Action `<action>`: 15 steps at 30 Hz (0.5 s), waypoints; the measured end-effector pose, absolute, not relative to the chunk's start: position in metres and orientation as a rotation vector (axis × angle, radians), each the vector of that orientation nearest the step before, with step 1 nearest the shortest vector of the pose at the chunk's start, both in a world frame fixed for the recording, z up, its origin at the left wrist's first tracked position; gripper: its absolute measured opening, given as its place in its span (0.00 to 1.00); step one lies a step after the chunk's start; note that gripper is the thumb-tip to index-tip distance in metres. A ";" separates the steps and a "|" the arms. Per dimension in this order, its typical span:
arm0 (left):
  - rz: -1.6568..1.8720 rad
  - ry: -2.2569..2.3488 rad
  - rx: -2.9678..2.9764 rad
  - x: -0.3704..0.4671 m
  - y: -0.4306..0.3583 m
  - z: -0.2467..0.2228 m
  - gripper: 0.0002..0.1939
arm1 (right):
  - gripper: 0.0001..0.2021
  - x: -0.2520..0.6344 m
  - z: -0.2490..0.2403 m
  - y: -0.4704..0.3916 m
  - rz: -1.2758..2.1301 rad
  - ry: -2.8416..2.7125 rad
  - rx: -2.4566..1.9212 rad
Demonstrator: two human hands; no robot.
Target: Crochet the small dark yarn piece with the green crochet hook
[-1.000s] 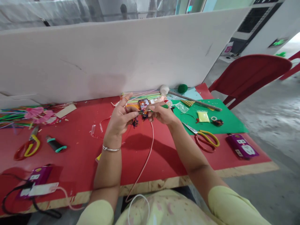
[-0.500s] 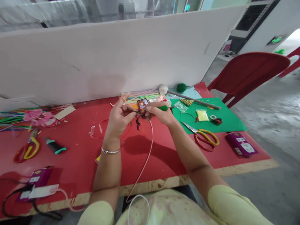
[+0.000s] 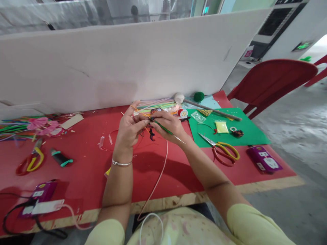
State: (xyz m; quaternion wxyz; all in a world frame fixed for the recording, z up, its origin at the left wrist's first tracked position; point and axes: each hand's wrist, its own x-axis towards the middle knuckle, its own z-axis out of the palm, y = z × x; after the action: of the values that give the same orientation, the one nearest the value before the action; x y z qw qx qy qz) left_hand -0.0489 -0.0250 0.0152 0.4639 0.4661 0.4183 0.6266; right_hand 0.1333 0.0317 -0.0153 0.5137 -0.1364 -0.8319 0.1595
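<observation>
My left hand is closed in a pinch, with orange yarn running over its raised index finger. Pinched in my right hand is a thin crochet hook with a green handle, its metal end pointing down toward my wrist. The fingertips of both hands meet over the middle of the table. A small dark piece of yarn work hangs below them; its upper part is hidden by the fingers. Behind my right hand shows the top of a phone-like screen.
Scissors and a purple power strip lie at right, by a green sheet. Other scissors, a black-and-teal cutter and pipe cleaners lie left. A white board stands behind; a pink cable crosses the front edge.
My right hand has turned, so the hook's handle now slants down toward the wrist instead of lying level to the right. The hand now covers more of the screen.
</observation>
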 end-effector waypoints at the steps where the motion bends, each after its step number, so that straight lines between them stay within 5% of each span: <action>1: 1.496 1.000 1.110 -0.050 -0.025 0.017 0.44 | 0.10 0.131 -0.017 0.031 0.357 -1.985 -0.319; 15: 1.323 0.819 0.877 -0.062 -0.027 0.024 0.39 | 0.09 0.143 -0.008 0.038 0.207 -2.053 -0.047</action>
State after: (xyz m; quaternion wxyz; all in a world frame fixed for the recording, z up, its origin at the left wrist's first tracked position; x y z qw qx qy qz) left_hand -0.0618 -0.0269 0.0237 0.6271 0.3826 0.3571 0.5769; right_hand 0.1433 0.0376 -0.0079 0.5131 -0.0194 -0.8538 0.0861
